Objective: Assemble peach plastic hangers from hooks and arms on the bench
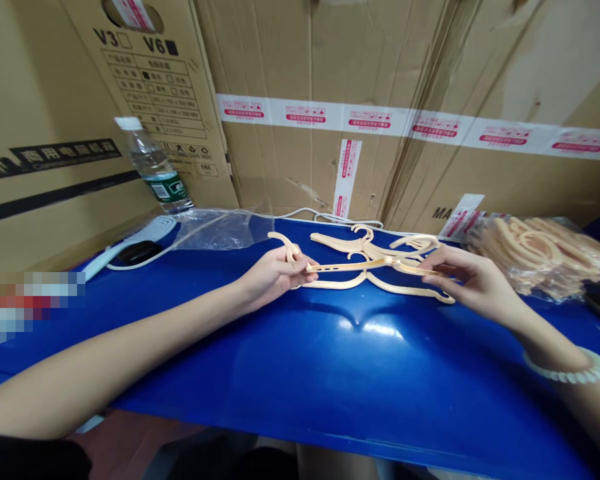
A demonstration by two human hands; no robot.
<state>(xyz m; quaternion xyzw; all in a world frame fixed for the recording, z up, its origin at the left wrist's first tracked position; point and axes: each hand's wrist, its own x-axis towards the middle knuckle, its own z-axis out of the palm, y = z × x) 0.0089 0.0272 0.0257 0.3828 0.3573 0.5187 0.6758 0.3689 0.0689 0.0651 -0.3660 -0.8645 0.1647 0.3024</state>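
Above the blue table, a beige plastic clothes hanger (pixel 350 265) is held sideways between my two hands. My left hand (pixel 280 275) pinches its left end, where a narrow slotted bar meets a curved beige piece (pixel 281 239) that sticks up past the fingers. My right hand (pixel 475 277) grips the right part with thumb and fingers. Just below and behind the held hanger, more beige hangers (pixel 336 242) lie on the table, one of them with its long curved arms (pixel 405 287) nearest me. Fingers hide part of both ends.
Plastic-wrapped beige hangers (pixel 545 253) are heaped at the right of the blue table (pixel 300 373). A water bottle (pixel 157 173), clear plastic film (pixel 220 230), a pale-handled object (pixel 140 240) and a white cable (pixel 300 212) sit at the back left. Cardboard boxes (pixel 290 60) wall off the rear.
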